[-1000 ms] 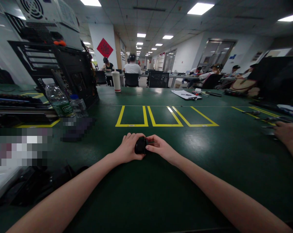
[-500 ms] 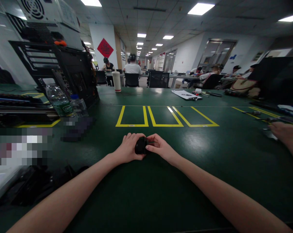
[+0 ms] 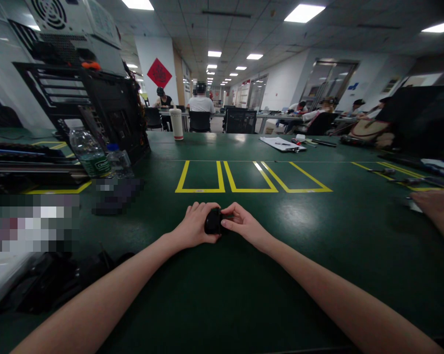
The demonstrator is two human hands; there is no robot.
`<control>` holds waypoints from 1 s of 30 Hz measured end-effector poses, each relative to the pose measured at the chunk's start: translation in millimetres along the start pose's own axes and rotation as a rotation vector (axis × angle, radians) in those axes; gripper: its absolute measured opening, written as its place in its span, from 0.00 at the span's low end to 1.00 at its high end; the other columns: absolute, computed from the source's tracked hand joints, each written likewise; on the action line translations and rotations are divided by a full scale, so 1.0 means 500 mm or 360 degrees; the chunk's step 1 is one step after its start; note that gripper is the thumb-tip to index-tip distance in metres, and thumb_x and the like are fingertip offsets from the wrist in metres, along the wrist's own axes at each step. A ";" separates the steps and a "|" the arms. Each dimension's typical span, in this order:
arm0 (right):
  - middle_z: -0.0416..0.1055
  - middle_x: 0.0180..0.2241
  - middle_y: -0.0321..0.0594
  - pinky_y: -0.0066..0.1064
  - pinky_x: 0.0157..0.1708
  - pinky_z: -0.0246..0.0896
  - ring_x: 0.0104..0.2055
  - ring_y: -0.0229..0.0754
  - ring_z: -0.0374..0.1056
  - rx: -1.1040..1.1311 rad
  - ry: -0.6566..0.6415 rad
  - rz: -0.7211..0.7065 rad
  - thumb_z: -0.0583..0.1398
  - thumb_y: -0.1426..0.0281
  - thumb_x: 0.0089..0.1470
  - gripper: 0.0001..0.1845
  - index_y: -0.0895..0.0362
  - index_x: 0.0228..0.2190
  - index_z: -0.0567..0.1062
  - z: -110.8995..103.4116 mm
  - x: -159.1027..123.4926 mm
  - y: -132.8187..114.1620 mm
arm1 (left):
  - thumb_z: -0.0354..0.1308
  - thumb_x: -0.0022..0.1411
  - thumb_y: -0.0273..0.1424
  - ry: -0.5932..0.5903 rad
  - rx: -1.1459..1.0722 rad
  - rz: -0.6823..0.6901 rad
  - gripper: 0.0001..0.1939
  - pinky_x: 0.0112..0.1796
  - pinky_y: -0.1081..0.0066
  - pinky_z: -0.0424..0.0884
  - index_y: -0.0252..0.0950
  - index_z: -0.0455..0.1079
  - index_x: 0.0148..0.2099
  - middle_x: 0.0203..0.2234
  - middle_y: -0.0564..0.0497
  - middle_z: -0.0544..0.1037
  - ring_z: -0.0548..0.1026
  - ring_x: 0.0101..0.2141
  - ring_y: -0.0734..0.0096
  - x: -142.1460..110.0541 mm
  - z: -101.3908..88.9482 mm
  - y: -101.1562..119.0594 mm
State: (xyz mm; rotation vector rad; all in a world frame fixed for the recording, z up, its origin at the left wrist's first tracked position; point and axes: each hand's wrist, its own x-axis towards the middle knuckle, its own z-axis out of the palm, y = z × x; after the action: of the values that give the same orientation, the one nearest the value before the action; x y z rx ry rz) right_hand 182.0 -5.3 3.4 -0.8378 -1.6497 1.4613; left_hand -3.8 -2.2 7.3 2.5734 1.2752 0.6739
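Observation:
A small, glossy black rounded object point(image 3: 212, 222) is held just above or on the green table point(image 3: 222, 295); I cannot tell whether it touches the surface. My left hand point(image 3: 197, 223) wraps round its left side, thumb below and fingers over the top. At its right edge, my right hand point(image 3: 244, 223) has thumb and fingertips pinched close together against it. What lies between those fingertips is too small and dark to make out. Beyond both hands, yellow tape outlines point(image 3: 200, 191) mark the table.
At left stand a black computer case point(image 3: 115, 118), a clear bottle point(image 3: 87, 152) and a smaller blue-capped bottle point(image 3: 119, 162). A white cup point(image 3: 177, 124) and a clipboard point(image 3: 281, 144) are farther back. Another person's hand point(image 3: 437, 211) is at the right edge, near several tools point(image 3: 384, 172).
My hands and the black object stay almost in place, with only a tiny shift of the right fingers. The other person's hand at the right edge has moved slightly right and down.

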 end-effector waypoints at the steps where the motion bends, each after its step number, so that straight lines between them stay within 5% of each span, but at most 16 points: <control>1: 0.63 0.38 0.36 0.37 0.45 0.57 0.43 0.39 0.62 -0.0002 0.0007 0.0017 0.59 0.70 0.45 0.13 0.55 0.35 0.64 -0.001 0.001 0.002 | 0.60 0.43 0.38 0.0000 0.0000 -0.0001 0.31 0.37 0.62 0.58 0.42 0.53 0.50 0.39 0.49 0.64 0.62 0.37 0.60 0.000 0.001 0.000; 11: 0.63 0.40 0.37 0.38 0.46 0.56 0.44 0.40 0.62 0.0064 -0.0140 -0.0018 0.62 0.73 0.40 0.20 0.55 0.36 0.62 -0.005 -0.001 0.004 | 0.59 0.43 0.37 0.0020 0.0047 0.0054 0.31 0.36 0.64 0.58 0.40 0.53 0.49 0.38 0.48 0.64 0.61 0.36 0.61 0.000 0.002 -0.002; 18: 0.63 0.37 0.36 0.36 0.45 0.57 0.42 0.38 0.62 0.0003 -0.0016 -0.0010 0.58 0.69 0.47 0.10 0.55 0.34 0.64 0.001 -0.002 -0.005 | 0.59 0.44 0.38 0.0007 0.0016 0.0042 0.32 0.37 0.63 0.58 0.41 0.52 0.50 0.39 0.48 0.64 0.61 0.37 0.60 -0.001 0.002 -0.003; 30: 0.62 0.40 0.37 0.39 0.47 0.57 0.45 0.41 0.62 0.0052 -0.0121 0.0028 0.63 0.72 0.40 0.20 0.55 0.36 0.61 -0.005 -0.004 -0.003 | 0.60 0.43 0.36 -0.0004 0.0002 0.0016 0.31 0.37 0.62 0.57 0.41 0.53 0.49 0.39 0.48 0.64 0.62 0.37 0.59 0.001 0.000 0.000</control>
State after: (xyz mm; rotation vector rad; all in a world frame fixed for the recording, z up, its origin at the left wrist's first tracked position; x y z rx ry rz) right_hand 185.2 -5.8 4.9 -0.7890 -1.6733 1.5455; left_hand -3.6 -1.8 7.2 2.5824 1.2630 0.6716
